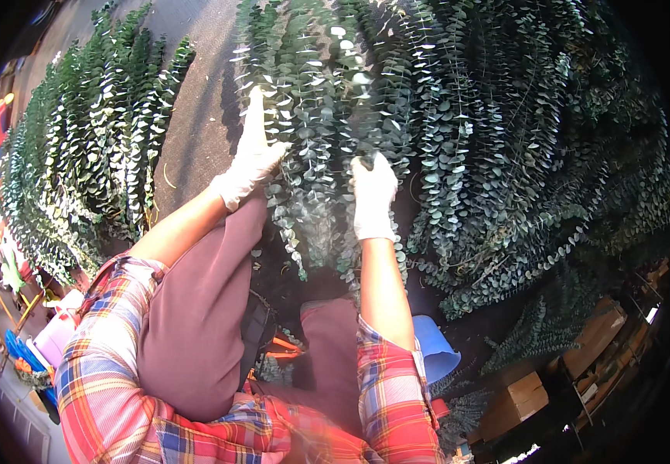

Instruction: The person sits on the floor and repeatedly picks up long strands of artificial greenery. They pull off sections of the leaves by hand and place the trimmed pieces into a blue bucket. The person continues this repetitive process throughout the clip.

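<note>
Long eucalyptus branches, with small round grey-green leaves, lie in a bunch before me between my two gloved hands. My left hand, in a white glove, rests along the bunch's left edge, fingers stretched out and thumb apart. On the other side, my right hand, gloved too, has its fingers curled round a eucalyptus branch at the bunch's right edge. Leaves just above that hand are smeared by motion. The fingertips of the right hand are partly hidden by leaves.
A second eucalyptus pile lies at the left, and a larger heap fills the right. Between my legs are orange-handled tools. A blue bucket stands by my right arm, with cardboard boxes beyond. A pink bucket sits at the left.
</note>
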`<state>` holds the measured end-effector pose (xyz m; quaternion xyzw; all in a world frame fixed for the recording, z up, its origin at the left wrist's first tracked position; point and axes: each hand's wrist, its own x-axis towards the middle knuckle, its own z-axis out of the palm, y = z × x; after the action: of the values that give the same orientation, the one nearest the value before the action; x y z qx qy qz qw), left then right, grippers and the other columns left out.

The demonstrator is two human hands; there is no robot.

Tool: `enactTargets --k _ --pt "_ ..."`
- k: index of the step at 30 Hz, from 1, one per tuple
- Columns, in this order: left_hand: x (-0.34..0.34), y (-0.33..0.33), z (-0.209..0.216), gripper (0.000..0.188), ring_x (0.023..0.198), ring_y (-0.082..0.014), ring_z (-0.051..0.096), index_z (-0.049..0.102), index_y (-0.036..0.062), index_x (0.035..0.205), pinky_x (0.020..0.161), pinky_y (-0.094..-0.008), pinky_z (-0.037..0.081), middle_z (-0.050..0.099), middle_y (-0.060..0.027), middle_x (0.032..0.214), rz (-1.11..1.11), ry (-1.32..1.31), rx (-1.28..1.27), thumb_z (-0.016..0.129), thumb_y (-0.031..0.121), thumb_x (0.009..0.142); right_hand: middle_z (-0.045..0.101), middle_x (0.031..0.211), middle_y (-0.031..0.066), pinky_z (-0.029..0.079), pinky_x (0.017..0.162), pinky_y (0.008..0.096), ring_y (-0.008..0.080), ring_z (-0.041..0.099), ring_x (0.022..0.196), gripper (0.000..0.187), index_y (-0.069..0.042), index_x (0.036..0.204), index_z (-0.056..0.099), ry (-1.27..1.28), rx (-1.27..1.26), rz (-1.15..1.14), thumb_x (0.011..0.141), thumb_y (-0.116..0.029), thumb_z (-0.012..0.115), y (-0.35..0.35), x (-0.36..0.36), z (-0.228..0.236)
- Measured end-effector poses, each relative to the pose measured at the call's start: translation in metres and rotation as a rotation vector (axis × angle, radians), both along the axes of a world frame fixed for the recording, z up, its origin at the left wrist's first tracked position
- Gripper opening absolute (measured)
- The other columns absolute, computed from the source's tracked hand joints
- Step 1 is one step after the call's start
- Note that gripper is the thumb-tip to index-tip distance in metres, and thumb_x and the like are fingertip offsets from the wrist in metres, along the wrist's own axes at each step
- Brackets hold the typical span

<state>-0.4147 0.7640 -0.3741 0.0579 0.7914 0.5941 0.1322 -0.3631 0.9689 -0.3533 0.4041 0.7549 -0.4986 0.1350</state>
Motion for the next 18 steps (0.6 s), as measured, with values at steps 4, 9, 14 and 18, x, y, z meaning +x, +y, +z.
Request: enactTargets --k 4,9,14,18 --pt "-0.004 0.002 0.004 0.097 0.126 -0.0275 0.031 0.005 0.0067 0.142 0.104 -0.0356 0.027 0.023 -0.017 0.141 -0.014 0.297 -0.27 0.069 0.014 0.07 0.062 0.074 0.0036 0.043 0.043 0.0195 0.0076 0.055 0.052 0.016 -0.005 0.096 0.063 0.149 -0.065 -0.246 0.08 -0.007 0.062 0.036 0.012 0.011" --pt "-0.013 0.018 0.031 0.074 0.128 -0.0339 0.03 0.038 0.0153 0.134 0.105 -0.0389 0.026 0.027 -0.0184 0.141 -0.271 0.481 -0.536 0.061 -0.001 0.066 0.066 0.08 0.0106 0.049 0.058 0.0232 0.013 0.062 0.066 0.018 0.0 0.094 0.063 0.052 -0.342 0.007 0.08 -0.01 0.06 0.01 0.024 0.012" --pt "-0.003 0.034 0.032 0.048 0.121 -0.0306 0.04 0.059 0.0161 0.112 0.098 -0.0406 0.033 0.044 -0.008 0.133 -0.554 0.57 -0.537 0.054 -0.003 0.068 0.064 0.095 0.0107 0.048 0.074 0.0299 0.0193 0.06 0.082 0.037 -0.002 0.107 0.057 0.151 0.045 0.207 0.07 -0.006 0.062 -0.026 0.032 -0.043" --pt "0.002 0.017 0.022 0.038 0.118 -0.0308 0.042 0.062 0.0152 0.106 0.097 -0.0411 0.034 0.046 -0.0081 0.13 -0.562 0.51 -0.54 0.054 0.0 0.072 0.064 0.092 0.0106 0.048 0.073 0.0297 0.0185 0.06 0.08 0.045 -0.002 0.109 0.053 0.138 0.004 0.215 0.068 -0.01 0.066 -0.031 0.031 -0.042"
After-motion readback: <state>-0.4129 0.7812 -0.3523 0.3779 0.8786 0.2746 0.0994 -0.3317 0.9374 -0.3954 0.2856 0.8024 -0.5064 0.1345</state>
